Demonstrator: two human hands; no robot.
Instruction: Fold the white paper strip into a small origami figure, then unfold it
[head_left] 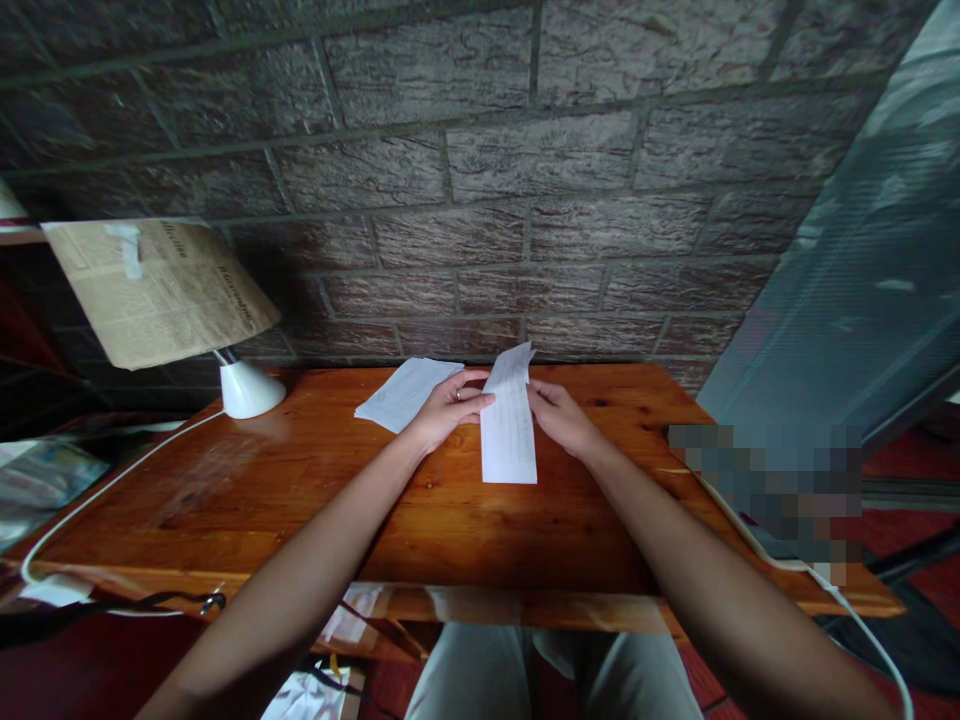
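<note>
A long white strip of folded paper [509, 440] lies on the wooden table [315, 480], its far end lifted a little. My left hand [446, 410] pinches its left edge near the middle, fingers pressed together. At the paper's right edge my right hand [561, 415] grips it with curled fingers. A second white sheet [401, 393] lies flat just left of my left hand, partly under it.
A white lamp base [250, 388] with a newspaper-covered shade [154, 290] stands at the table's far left; its white cord [97, 495] runs along the left edge. A brick wall [487, 200] backs the table. Another white cable [787, 560] crosses the right side. Papers [307, 695] lie on the floor.
</note>
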